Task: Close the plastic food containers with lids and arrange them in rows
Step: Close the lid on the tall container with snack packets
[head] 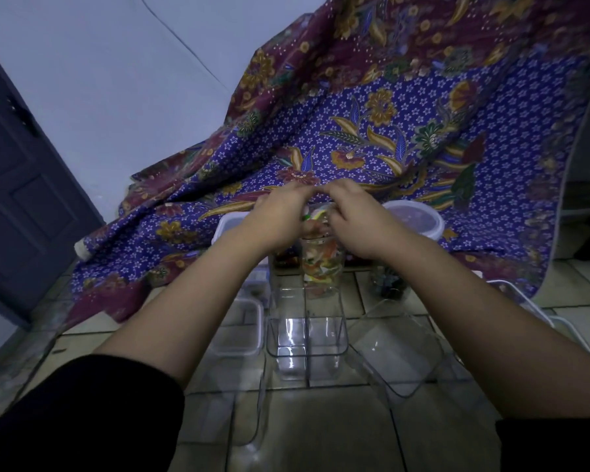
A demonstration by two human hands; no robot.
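— Where do we stand?

— We have both hands on top of the tall container (322, 264) of coloured pieces, which stands on the tiled floor (321, 427) at the far middle, against the patterned cloth (372, 137). Our left hand (280, 212) and right hand (355, 216) each curl a grip over its mouth. Whether they pinch a lid or only the rim we cannot tell; the fingers hide it.

— What could go wrong?

— The container is tall and narrow. If we press harder on one side, it could tip and spill. A lid seated crooked would likely pop up again.

— And the neighbours?

— The empty clear container (307, 338) stands just near of it, and another clear one (397, 349) leans to the right. Our forearms pass over both, so pulling back low could knock them. The round lidded tub (418, 218) sits far right.
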